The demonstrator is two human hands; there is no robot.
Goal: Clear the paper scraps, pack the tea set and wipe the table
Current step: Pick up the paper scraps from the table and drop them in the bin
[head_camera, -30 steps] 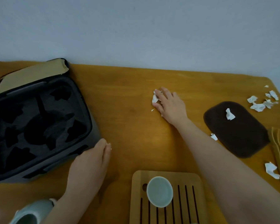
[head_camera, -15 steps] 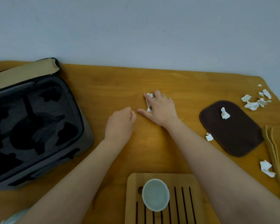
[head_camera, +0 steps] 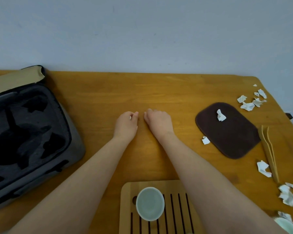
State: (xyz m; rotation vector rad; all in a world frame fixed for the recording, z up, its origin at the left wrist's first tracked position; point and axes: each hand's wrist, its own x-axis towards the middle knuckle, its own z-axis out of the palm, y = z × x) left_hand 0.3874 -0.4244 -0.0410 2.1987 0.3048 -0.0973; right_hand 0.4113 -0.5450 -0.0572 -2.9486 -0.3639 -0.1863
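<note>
Resting curled at frame centre on the counter (head_camera: 159, 92), left hand (head_camera: 126, 123) and right hand (head_camera: 157, 121) nearly touch; whether they hold anything cannot be told.

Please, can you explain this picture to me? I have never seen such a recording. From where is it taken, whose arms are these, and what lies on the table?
There is no machine: a person wears a camera on the head, looking down at their own bare arms. The left hand and right hand are curled close together on the wooden table; whether they hold paper is hidden. At left lies an open foam-lined case. Near the person, a pale cup stands on a slatted tray. At right lie a brown mat, wooden tongs and white paper scraps.
</note>
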